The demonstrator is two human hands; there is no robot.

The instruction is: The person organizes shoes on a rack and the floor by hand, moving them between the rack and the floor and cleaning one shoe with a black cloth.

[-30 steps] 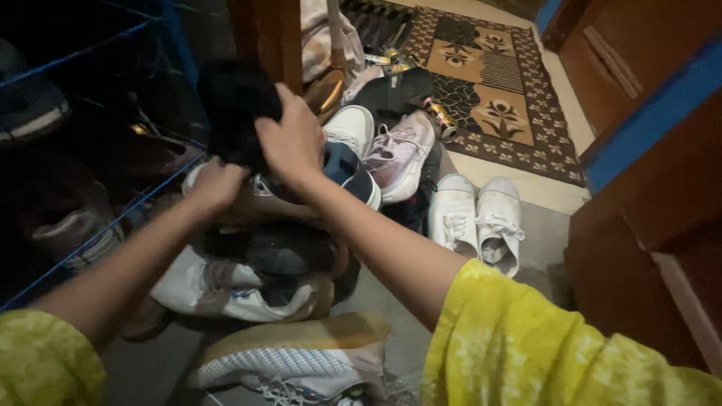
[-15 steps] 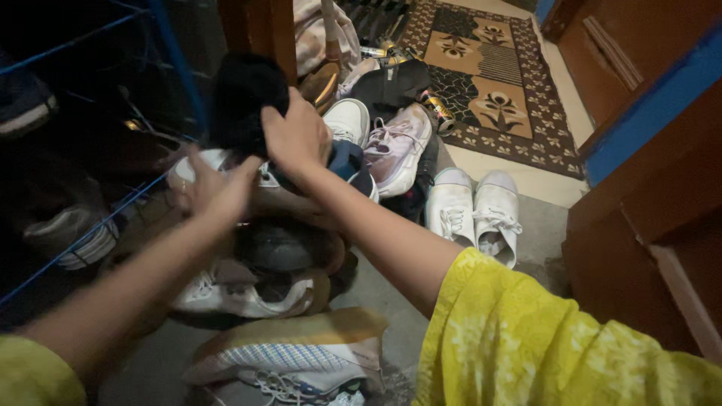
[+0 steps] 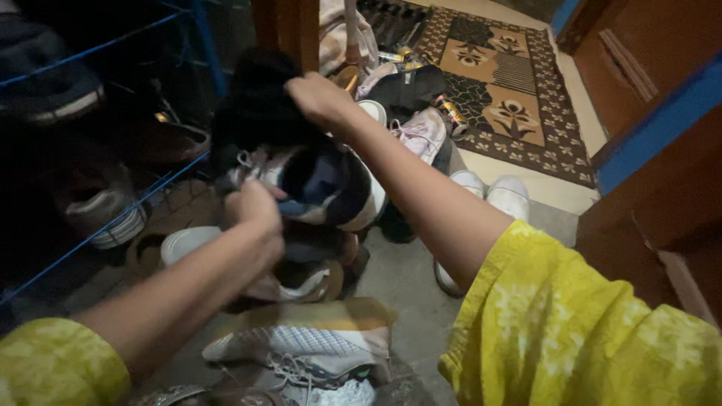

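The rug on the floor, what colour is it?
The rug is brown and tan with flower patterns, in the head view.

- Dim indoor scene; the blue-wired shoe rack [image 3: 90, 150] on the left sinks into near-black shadow.
- The brightest area is the patterned rug [image 3: 511, 98] at the upper right.
- The black shoe [image 3: 256, 105] shows little detail.
- Yellow sleeves [image 3: 571, 331] look soft and grainy.

Left hand [image 3: 257, 213]: arm extended from near left toward centre, fingers curled closed in a grip, knuckles toward camera. Right hand [image 3: 320, 99]: arm extended from near right to far centre, raised above left hand, wrist bent, fingers clenched downward.
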